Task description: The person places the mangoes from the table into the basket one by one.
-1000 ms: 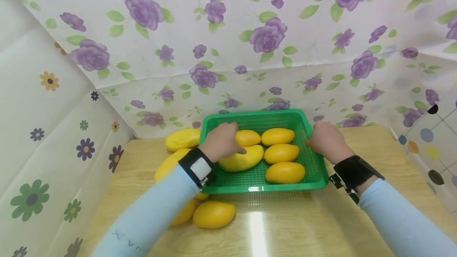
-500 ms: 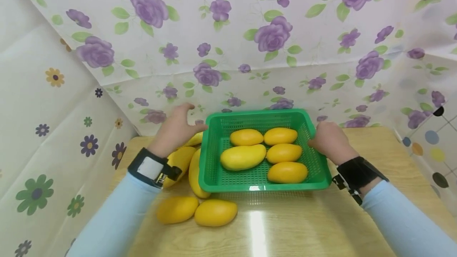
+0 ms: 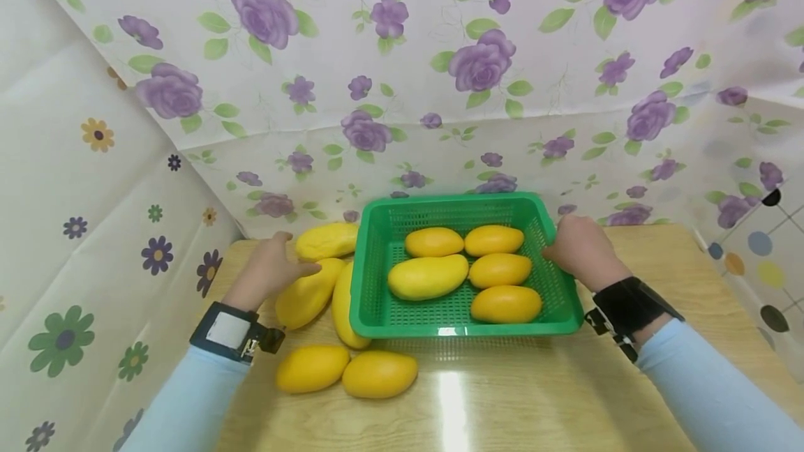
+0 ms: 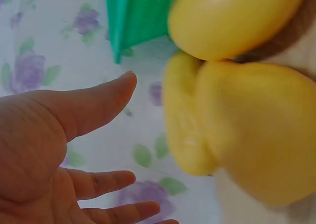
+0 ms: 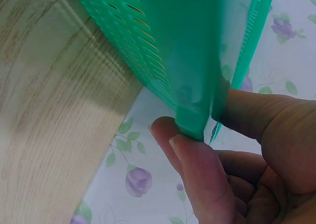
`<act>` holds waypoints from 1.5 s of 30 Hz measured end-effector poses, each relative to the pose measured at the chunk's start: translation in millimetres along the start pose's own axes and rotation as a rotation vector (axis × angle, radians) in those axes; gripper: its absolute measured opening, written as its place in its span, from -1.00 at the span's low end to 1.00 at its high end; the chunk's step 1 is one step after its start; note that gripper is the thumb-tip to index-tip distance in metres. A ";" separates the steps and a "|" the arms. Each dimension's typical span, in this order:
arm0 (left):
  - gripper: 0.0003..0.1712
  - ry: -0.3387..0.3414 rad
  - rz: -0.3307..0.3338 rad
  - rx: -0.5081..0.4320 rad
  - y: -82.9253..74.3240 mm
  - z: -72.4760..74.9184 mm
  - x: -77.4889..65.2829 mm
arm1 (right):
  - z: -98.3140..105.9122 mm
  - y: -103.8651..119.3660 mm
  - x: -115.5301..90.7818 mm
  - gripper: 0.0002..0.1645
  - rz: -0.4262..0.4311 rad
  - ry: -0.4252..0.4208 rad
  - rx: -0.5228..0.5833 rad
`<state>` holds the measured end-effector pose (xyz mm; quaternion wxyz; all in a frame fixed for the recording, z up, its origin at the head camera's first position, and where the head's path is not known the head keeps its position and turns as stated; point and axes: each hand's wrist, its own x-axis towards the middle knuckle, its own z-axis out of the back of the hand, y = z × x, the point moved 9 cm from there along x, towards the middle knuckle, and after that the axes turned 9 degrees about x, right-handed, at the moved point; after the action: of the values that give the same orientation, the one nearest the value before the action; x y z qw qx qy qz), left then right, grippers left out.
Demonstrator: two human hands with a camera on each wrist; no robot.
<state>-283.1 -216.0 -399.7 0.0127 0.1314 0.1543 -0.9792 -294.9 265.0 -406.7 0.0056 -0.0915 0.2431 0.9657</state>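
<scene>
Mangoes lie by the left hand (splayed); the right hand grips the basket.

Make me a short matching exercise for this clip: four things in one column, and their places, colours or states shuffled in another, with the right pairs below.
Column one
1. Basket
2. Right grip
3. Left grip
4. Sleeves

Column two
A. Light blue
B. Holding the basket at one end
C. Green, with five yellow fruits inside
D. Open, holding nothing

Right pairs: 1-C, 2-B, 3-D, 4-A
</scene>
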 end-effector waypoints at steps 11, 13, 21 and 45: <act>0.22 0.141 0.078 -0.006 34.7 -43.8 -1.2 | -1.5 -1.4 1.7 -0.69 0.002 -0.008 -0.008; 0.23 0.166 0.093 -0.025 37.7 -48.3 -3.1 | -1.8 -1.5 1.9 -0.68 0.002 -0.009 -0.008; 0.23 0.226 0.122 -0.068 46.8 -57.7 -7.4 | -1.5 -0.4 2.0 -0.67 0.009 -0.009 0.004; -0.08 0.025 0.045 -0.029 39.7 -12.4 -21.4 | -0.6 -1.5 1.4 -0.67 0.009 -0.003 -0.011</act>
<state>-256.7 -250.3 -417.4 0.0349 0.1471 0.1659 -0.9745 -296.1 266.0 -408.1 0.0012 -0.0891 0.2383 0.9671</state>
